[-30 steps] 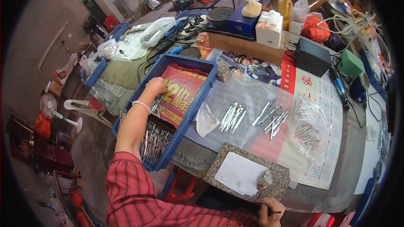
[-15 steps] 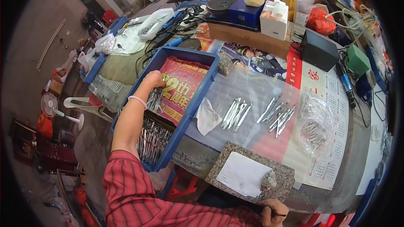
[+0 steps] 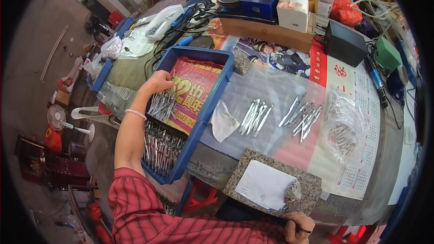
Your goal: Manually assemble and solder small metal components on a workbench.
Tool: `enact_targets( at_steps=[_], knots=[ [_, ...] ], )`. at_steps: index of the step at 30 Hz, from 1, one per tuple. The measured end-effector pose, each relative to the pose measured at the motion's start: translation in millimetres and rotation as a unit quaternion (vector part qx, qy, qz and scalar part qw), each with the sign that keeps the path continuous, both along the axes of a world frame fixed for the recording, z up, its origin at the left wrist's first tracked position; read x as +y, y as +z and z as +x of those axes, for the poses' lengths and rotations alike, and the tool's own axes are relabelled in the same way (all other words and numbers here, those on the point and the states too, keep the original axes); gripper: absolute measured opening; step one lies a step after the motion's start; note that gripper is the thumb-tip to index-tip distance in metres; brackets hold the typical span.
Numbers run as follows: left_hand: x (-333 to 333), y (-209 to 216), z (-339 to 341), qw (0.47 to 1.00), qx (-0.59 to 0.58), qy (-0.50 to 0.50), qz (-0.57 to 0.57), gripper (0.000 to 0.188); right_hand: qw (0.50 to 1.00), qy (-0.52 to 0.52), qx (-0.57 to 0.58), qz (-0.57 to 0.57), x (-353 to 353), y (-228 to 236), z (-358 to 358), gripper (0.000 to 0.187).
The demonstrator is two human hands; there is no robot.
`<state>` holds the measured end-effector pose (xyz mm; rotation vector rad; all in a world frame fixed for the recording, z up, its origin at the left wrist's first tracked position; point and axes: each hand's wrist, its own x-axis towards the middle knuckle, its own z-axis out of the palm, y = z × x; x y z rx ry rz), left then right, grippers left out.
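Observation:
My left hand (image 3: pixel 159 82) is over the upper half of a blue plastic bin (image 3: pixel 224 74), its fingers pinched on a slim pair of metal tweezers (image 3: pixel 174 75). Just below it, a loose heap of tweezers (image 3: pixel 161 106) lies on a red and yellow printed sheet (image 3: pixel 195 80). The bin's near compartment is packed with more tweezers (image 3: pixel 163 150). At the lower edge, my right hand (image 3: pixel 298 227) is closed around a thin dark rod, most of which the fingers hide. Beyond that hand is a speckled stone slab (image 3: pixel 242 168) bearing white paper (image 3: pixel 264 185) and a small clump of wire-like bits (image 3: pixel 294 190).
Two groups of tweezers, one left (image 3: pixel 256 117) and one right (image 3: pixel 302 118), lie on the plastic-covered table. A clear bag of metal pieces (image 3: pixel 342 138) sits farther right. A white cloth (image 3: pixel 224 122) lies beside the bin. Boxes and a dark device (image 3: pixel 346 43) line the back.
My left hand has lifted a little off the heap, and tweezers now show at its fingertips. The right hand keeps its grip on the rod. The view has shifted slightly.

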<state>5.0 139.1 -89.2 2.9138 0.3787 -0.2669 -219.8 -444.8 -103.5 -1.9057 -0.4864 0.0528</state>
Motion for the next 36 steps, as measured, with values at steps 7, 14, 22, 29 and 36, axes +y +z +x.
enact_targets(
  at_steps=[7, 14, 22, 29, 36],
  knots=[
    [-11, 0, -15, 0.991, -0.039, 0.024, -0.123, 0.020, 1.000, 0.002, -0.004, -0.019, -2, -2, -2, 0.016],
    [-15, -8, -18, 0.990, -0.051, 0.004, -0.133, 0.012, 1.000, -0.001, -0.016, -0.006, -1, -3, -2, 0.015],
    [-53, 57, -11, 0.955, -0.185, -0.007, -0.231, 0.010, 1.000, -0.012, -0.025, 0.004, -3, -18, -5, 0.016],
    [-252, 84, 5, 0.939, -0.060, -0.181, -0.287, 0.017, 0.999, -0.019, -0.028, -0.004, -9, -22, -8, 0.014],
    [-367, -38, 51, 0.943, -0.063, -0.235, -0.229, 0.019, 0.998, -0.013, -0.045, 0.031, -4, -27, -12, 0.010]
  ],
)
